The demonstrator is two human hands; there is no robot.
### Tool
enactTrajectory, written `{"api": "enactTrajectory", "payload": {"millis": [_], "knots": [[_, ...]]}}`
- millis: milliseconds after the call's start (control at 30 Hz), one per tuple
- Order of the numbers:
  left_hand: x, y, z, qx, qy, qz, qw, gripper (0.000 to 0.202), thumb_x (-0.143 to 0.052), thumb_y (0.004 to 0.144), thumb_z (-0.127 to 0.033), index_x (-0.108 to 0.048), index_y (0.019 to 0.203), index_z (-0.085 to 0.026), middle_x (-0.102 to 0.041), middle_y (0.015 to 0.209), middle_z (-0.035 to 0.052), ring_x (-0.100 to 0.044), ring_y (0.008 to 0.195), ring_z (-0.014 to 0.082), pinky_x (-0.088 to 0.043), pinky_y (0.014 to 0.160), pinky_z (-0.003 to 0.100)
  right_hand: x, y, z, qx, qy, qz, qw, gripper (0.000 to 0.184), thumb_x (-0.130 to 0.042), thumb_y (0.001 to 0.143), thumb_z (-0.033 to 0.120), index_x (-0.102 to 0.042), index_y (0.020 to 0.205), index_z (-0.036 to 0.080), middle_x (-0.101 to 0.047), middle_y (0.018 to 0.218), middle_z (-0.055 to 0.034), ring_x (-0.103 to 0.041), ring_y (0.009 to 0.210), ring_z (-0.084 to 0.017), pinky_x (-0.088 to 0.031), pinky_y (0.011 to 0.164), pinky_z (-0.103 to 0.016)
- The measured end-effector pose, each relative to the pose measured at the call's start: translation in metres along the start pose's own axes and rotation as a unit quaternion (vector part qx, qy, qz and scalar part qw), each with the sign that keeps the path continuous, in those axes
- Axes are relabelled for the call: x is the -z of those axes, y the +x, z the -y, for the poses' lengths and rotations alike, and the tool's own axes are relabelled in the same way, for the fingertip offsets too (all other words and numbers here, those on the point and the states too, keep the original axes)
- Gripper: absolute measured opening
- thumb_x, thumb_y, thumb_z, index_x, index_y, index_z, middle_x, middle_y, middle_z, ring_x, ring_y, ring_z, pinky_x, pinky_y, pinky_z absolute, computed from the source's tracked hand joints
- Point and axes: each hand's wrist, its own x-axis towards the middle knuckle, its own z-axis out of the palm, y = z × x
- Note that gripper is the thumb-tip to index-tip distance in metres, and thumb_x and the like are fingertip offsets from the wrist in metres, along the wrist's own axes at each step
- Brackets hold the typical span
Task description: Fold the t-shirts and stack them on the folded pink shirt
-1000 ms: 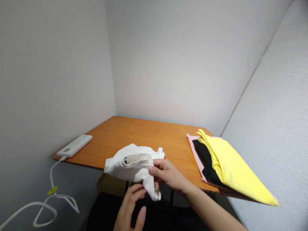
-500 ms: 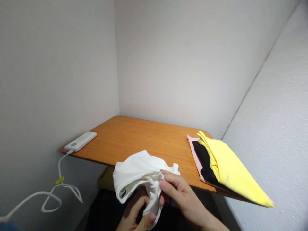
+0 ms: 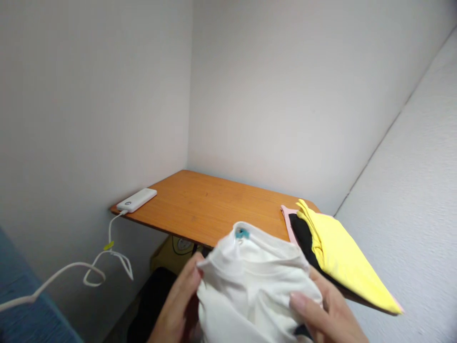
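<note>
A white T-shirt [image 3: 246, 295] is held up in front of me, its round neckline at the top and a small teal label inside the collar. My left hand [image 3: 180, 300] pinches the cloth at its left side. On the other side my right hand [image 3: 330, 305] grips the shirt, thumb over the front and fingers behind. The lower part of the shirt runs out of the bottom of the view. Cloth hides some of the fingers.
An orange-brown wooden table [image 3: 214, 200] stands in the wall corner. Folded yellow cloth [image 3: 342, 257] lies over black cloth [image 3: 303, 236] and pink cloth [image 3: 288, 224] at its right edge. A white power bank [image 3: 137, 200] sits at the left, its white cable [image 3: 110, 228] hanging down.
The bunched shirt has been spread wider and turned so its collar and label show. My hands have moved apart, one to each side. The view has shifted slightly.
</note>
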Motion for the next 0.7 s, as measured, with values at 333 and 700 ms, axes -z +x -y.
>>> {"api": "enactTrajectory", "payload": {"millis": [333,700], "knots": [[0.016,0.110,-0.103,-0.301,0.355,0.030,0.885,0.022,-0.052,0.091,-0.040,-0.052,0.081,-0.021,-0.047,0.069,-0.0042,-0.044,0.062,0.0111,-0.035,0.058,0.021,0.108,0.035,0.062,0.256,-0.509,-0.145,0.809,0.016,-0.053,0.084,0.032,-0.066,0.085,0.022,-0.065,0.083,-0.0041,-0.058,0.072,-0.018,-0.043,0.065,-0.029],[0.018,0.089,-0.107,-0.334,0.691,-0.199,0.609,0.025,-0.031,0.098,-0.040,-0.054,0.100,-0.030,-0.053,0.057,-0.0001,-0.051,0.054,0.0239,-0.027,0.054,0.031,0.073,0.007,0.030,0.191,-0.447,-0.379,0.788,0.036,-0.036,0.099,0.049,-0.060,0.098,0.022,-0.071,0.074,-0.0055,-0.065,0.060,-0.021,-0.047,0.054,-0.029]]}}
